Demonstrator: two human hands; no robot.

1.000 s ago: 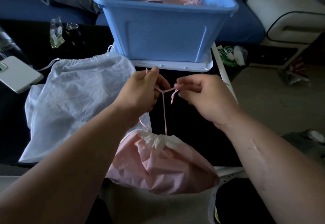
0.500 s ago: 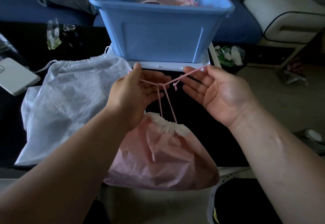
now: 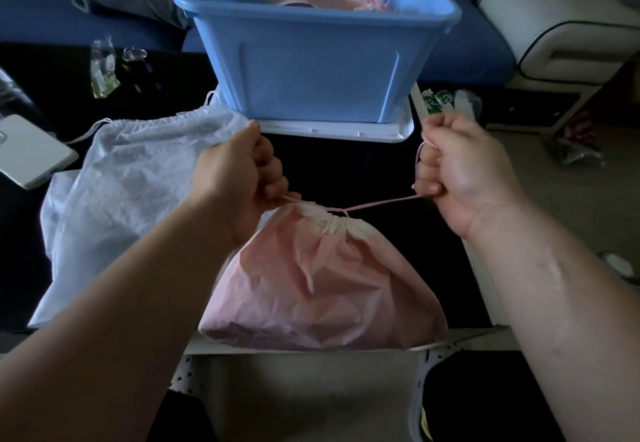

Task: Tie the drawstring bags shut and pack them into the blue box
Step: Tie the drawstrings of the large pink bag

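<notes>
At the near edge of the dark desk [image 3: 346, 164] lies a crinkled pink drawstring bag [image 3: 322, 282], neck gathered. Fisted, the left hand [image 3: 239, 171] and right hand [image 3: 460, 171] each grip an end of its thin pink cord [image 3: 384, 203], stretched taut sideways; the blue plastic box [image 3: 318, 60] stands at the far edge

A bare strip of dark tabletop [image 3: 346, 171] lies between the pink bag [image 3: 322, 285] and the white lid [image 3: 346, 131] under the blue box [image 3: 311, 70]. The white bag [image 3: 131, 181] crowds the left; the taut pink drawstring [image 3: 381, 203] bars the middle.
</notes>
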